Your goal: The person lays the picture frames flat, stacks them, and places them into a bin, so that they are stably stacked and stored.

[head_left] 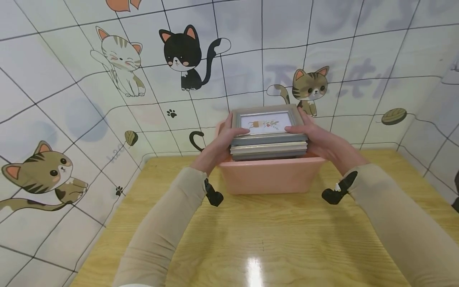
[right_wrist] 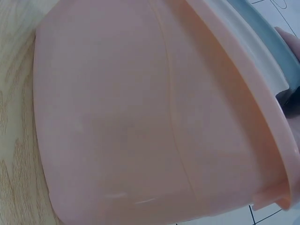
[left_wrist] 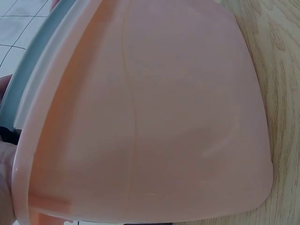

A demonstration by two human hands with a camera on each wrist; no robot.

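A stack of picture frames (head_left: 269, 149) sits in the mouth of a pink plastic bin (head_left: 269, 177), rising above its rim. On top lies a grey picture frame (head_left: 269, 139) with a small floral print. My left hand (head_left: 223, 138) grips its left side, thumb over the front border. At the opposite side my right hand (head_left: 317, 134) holds it the same way, thumb on the face. Both wrist views mostly show the bin's outer wall (left_wrist: 187, 103), with the frames' edges just above the rim. The fingers under the frame are hidden.
The bin stands on a wood-grain table (head_left: 258, 231), close to the back wall. Tiled wall covering (head_left: 244, 67) with cartoon cats encloses the table at the back and both sides. A dark object (head_left: 456, 191) shows at the right edge.
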